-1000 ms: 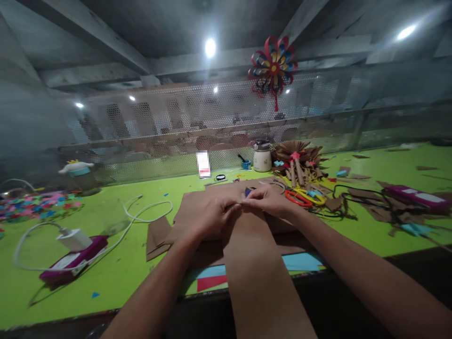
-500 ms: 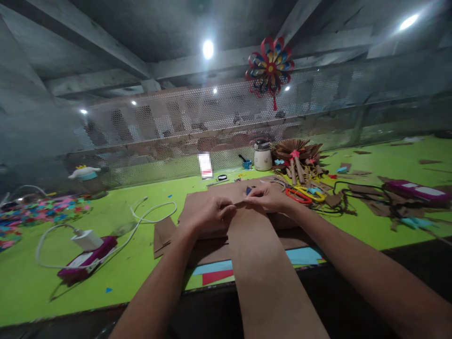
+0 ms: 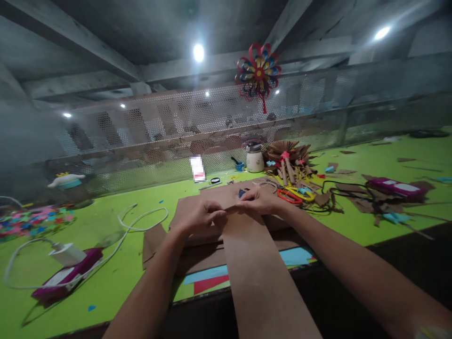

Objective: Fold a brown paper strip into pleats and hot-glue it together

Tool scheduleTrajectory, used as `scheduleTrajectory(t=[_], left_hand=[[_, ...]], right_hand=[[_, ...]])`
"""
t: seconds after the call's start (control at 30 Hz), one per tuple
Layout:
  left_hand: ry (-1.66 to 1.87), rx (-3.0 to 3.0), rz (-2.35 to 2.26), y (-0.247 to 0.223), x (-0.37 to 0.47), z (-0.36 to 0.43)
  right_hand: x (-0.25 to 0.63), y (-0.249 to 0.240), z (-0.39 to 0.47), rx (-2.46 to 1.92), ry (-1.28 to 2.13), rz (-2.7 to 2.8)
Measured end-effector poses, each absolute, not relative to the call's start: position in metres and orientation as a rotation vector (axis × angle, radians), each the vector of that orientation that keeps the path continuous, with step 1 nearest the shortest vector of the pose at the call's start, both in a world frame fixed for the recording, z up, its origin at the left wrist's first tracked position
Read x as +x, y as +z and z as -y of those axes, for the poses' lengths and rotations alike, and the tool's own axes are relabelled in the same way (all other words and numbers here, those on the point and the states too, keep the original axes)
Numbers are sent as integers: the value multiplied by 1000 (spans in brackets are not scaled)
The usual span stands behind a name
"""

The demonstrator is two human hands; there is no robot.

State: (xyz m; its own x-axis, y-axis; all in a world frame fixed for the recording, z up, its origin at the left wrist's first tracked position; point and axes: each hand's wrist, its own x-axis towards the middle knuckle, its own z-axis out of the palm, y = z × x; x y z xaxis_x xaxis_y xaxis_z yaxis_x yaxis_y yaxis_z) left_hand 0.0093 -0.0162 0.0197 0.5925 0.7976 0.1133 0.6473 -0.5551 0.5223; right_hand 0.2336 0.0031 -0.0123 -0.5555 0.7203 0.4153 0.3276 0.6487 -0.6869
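A long strip of brown paper point(image 3: 263, 273) runs from the middle of the table down over its front edge. My left hand point(image 3: 206, 214) pinches the left corner of the strip's far end. At the right corner of that end, my right hand point(image 3: 257, 200) has its thumb and fingers closed on the paper. The far edge looks slightly raised or folded between the two hands. Under and behind it lies a stack of brown paper sheets point(image 3: 187, 207). A small dark blue thing point(image 3: 242, 192) shows beside my right fingers.
Orange-handled scissors point(image 3: 289, 196) and yellow handles point(image 3: 310, 194) lie right of my hands, near black cable. Behind stand a white jar point(image 3: 254, 159) and brown paper fans point(image 3: 287, 153). A purple power strip point(image 3: 67, 275) with a white cable is at left; a pinwheel point(image 3: 259, 73) hangs above.
The whole view has shifted, so things sit further left. Both hands still hold the strip's far end, and its edge between them appears a little more folded up.
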Motion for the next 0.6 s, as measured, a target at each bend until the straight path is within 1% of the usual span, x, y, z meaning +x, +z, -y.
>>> scheduleTrajectory(t=[0.17, 0.43, 0.6], left_hand=[[598, 2547, -1327, 23, 9, 20], [605, 2508, -1146, 28, 11, 26], [678, 2407, -1225, 23, 2, 16]], right_hand=[[235, -7, -1, -825, 718, 2077], [238, -7, -2, -869, 830, 1895], [238, -10, -6, -862, 943, 1754]])
